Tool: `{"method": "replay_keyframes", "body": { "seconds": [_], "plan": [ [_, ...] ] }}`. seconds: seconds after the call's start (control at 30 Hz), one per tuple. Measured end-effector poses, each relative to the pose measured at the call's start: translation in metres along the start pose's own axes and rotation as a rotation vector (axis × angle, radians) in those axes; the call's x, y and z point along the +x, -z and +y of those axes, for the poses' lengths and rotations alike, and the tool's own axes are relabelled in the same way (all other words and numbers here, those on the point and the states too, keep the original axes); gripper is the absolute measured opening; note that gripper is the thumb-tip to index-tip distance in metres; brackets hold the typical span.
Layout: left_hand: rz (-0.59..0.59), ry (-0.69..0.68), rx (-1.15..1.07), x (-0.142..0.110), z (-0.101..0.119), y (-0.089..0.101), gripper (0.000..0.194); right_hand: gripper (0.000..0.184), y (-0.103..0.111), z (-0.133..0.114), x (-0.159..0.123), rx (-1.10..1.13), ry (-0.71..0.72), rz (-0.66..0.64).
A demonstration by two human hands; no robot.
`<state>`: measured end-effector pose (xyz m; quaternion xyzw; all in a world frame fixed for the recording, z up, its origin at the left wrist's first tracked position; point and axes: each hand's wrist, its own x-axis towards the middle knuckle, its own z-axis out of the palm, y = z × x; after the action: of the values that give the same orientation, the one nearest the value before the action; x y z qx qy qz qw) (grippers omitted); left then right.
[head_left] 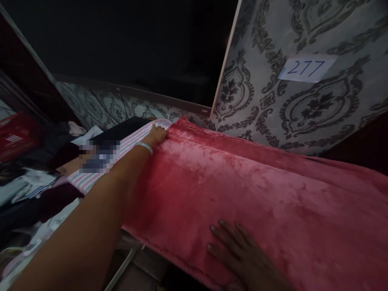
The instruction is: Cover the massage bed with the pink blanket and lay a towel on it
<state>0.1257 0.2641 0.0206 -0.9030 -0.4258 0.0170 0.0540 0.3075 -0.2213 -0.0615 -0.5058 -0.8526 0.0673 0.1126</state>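
Note:
A red-pink plush cloth (194, 182) with mottled shading is spread over a long raised surface, which appears to be an ironing board with a pink, white and grey striped cover (142, 133). My left hand (157, 136), with a pale bracelet at its wrist, reaches to the cloth's far left edge. Its fingers curl down on that edge, and the fingertips are partly hidden. My right hand (242, 254) lies palm down on the near part of the cloth, fingers apart and holding nothing. A fold or seam runs lengthwise along the cloth's far side.
Behind the board, a large dark screen (136, 48) hangs on patterned wallpaper (257, 93). A paper marked 277 (307, 68) is stuck there. Piled clothes (33, 186) and a red bag-like object (18, 135) lie at left. A pale metal leg (123, 266) shows below.

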Motion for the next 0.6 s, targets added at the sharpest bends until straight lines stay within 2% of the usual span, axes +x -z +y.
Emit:
{"method": "replay_keyframes", "body": {
  "seconds": [0.07,0.13,0.27,0.33,0.4,0.5,0.6],
  "plan": [
    [0.001,0.046,0.022,-0.007,0.004,-0.003,0.031,0.072,0.003,-0.002,-0.001,0.020,-0.010,-0.013],
    [0.055,0.069,0.036,-0.012,0.011,0.000,0.039,0.071,0.008,-0.006,-0.002,0.043,-0.042,-0.030],
    [0.189,-0.017,0.037,-0.029,0.038,0.010,0.046,0.067,0.016,-0.014,-0.002,0.071,-0.122,-0.064],
    [0.153,-0.128,0.003,-0.044,0.056,0.009,0.052,0.066,0.019,-0.016,-0.001,0.098,-0.140,-0.072],
    [0.069,-0.204,-0.050,-0.060,0.073,0.001,0.062,0.066,0.022,-0.017,0.000,0.124,-0.142,-0.068],
    [-0.042,-0.148,-0.121,-0.075,0.086,-0.015,0.068,0.064,0.024,-0.015,0.003,0.141,-0.132,-0.054],
    [-0.063,-0.108,-0.134,-0.076,0.084,-0.022,0.069,0.063,0.027,-0.015,0.008,0.153,-0.133,-0.053]
  ]
}}
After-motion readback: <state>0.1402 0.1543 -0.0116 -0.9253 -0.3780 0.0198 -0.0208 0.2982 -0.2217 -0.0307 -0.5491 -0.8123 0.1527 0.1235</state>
